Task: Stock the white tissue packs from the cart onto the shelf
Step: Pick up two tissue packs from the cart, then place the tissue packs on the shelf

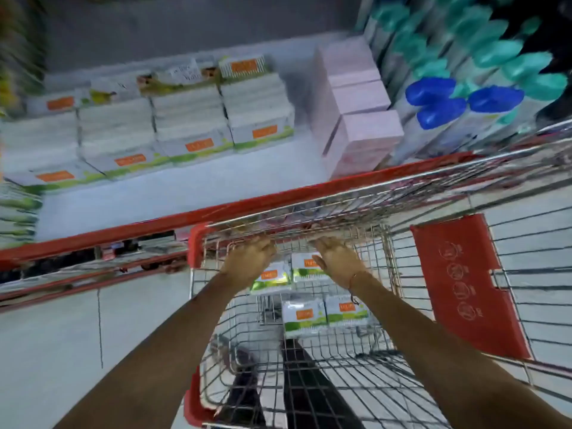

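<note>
Several white tissue packs with green edges and orange labels lie on the floor of the wire cart (383, 274). Two of them (305, 317) sit side by side nearer me; two more lie further in. My left hand (250, 258) reaches down over the far left pack (274, 278), fingers curled downward; whether it grips the pack is unclear. My right hand (337, 258) lies flat, fingers stretched, over the far right pack (306, 272). On the white shelf (185, 196) above, rows of matching packs (192, 119) fill the back, with bare shelf in front.
Pink boxes (356, 119) stand right of the tissue rows, and bottles with blue and teal caps (464, 97) beyond them. The shelf's red front edge (123, 230) runs just above the cart rim. A red seat flap (464, 283) hangs inside the cart's right part. A lower shelf (62, 274) sits left.
</note>
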Demonstrator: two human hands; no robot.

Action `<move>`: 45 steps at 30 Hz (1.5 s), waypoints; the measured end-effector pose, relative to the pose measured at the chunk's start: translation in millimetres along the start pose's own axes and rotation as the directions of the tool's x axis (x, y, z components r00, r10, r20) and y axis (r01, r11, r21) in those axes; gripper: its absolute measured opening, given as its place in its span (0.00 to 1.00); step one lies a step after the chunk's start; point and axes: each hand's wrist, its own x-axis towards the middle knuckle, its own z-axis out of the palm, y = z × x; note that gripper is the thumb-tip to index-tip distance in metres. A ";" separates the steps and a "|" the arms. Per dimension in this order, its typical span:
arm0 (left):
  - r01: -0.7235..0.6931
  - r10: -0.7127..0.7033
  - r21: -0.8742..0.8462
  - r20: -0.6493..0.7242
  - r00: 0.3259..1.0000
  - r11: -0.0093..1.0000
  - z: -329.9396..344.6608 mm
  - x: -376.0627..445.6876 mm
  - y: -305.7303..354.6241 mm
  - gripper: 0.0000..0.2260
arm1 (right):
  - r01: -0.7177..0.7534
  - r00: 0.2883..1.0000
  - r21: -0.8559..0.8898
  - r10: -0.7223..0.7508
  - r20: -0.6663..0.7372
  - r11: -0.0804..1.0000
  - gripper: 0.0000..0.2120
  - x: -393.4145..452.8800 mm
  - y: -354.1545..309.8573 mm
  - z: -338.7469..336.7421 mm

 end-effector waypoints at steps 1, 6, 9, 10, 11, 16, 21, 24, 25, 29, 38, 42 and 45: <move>0.073 -0.071 -0.029 0.085 0.994 0.997 13.1 6.7 -4.2 0.13 | -0.031 0.995 -0.017 0.032 0.091 0.999 0.22 6.5 6.5 9.3; 0.268 -0.247 0.016 0.441 0.863 0.963 68.7 25.6 -15.1 0.34 | -0.095 0.961 -0.002 0.092 0.261 0.995 0.32 36.1 43.5 64.9; 0.371 -0.303 -0.032 0.512 0.804 0.928 92.6 26.9 -13.9 0.41 | -0.099 0.949 -0.036 0.105 0.296 0.994 0.36 47.4 54.7 84.9; 0.407 -0.325 -0.049 0.519 0.790 0.912 96.6 26.3 -11.5 0.43 | -0.111 0.950 -0.026 0.113 0.290 0.994 0.38 49.0 55.4 86.8; 0.442 -0.346 -0.074 0.512 0.786 0.894 101.5 27.4 -9.0 0.43 | -0.137 0.950 0.017 0.127 0.285 0.990 0.40 51.7 56.9 88.9; 0.533 -0.420 -0.173 0.438 0.795 0.828 91.9 25.2 4.8 0.37 | -0.201 0.942 0.106 0.163 0.293 0.974 0.31 50.2 49.8 77.3; 0.532 -0.429 -0.220 0.383 0.818 0.818 65.2 13.0 13.3 0.32 | -0.182 0.960 0.084 0.159 0.231 0.980 0.31 32.9 35.1 62.5; 0.511 -0.419 -0.207 0.364 0.832 0.834 39.9 1.0 13.7 0.27 | -0.146 0.973 0.025 0.139 0.183 0.989 0.32 16.9 19.9 36.8; 0.502 -0.415 -0.211 0.348 0.840 0.839 29.8 -2.7 13.5 0.26 | -0.149 0.977 0.038 0.141 0.158 0.988 0.31 11.1 15.3 26.8; 0.478 -0.416 -0.277 0.256 0.873 0.833 -17.3 -27.4 13.9 0.26 | -0.145 0.989 0.092 0.144 0.016 0.985 0.30 -22.5 -12.8 -21.5; 0.353 -0.397 -0.432 -0.012 0.918 0.830 -133.9 -82.1 -16.9 0.29 | -0.080 0.954 0.160 0.123 -0.275 0.984 0.29 -56.1 -87.1 -122.8; 0.343 -0.431 -0.438 -0.116 0.895 0.831 -177.6 -108.2 -40.7 0.31 | -0.016 0.940 0.158 0.069 -0.333 0.987 0.29 -47.9 -127.5 -153.8; 0.350 -0.455 -0.429 -0.168 0.875 0.832 -198.7 -124.0 -63.0 0.33 | 0.042 0.918 0.128 0.013 -0.395 0.991 0.29 -33.0 -157.2 -169.4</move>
